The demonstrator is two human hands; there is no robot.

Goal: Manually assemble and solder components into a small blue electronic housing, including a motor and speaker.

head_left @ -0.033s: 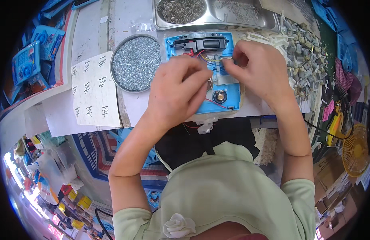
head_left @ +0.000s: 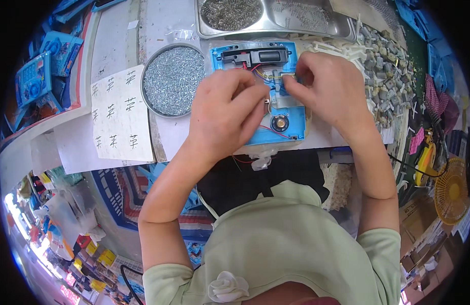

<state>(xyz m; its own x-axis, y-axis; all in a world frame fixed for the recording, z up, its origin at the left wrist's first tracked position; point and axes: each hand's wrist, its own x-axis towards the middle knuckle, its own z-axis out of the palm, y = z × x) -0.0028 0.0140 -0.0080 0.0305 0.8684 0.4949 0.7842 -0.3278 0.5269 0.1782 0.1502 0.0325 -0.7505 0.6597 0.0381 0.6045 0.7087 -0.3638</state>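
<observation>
Working both hands (head_left: 275, 96) inside blue plastic casing (head_left: 296, 127).

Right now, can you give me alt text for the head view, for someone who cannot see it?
Both hands work over an open blue plastic casing with wires and a small round speaker: the left hand rests on its middle, the right hand pinches near its upper right. A round tin of small metal screws sits to the left, beside a sheet of paper.
</observation>
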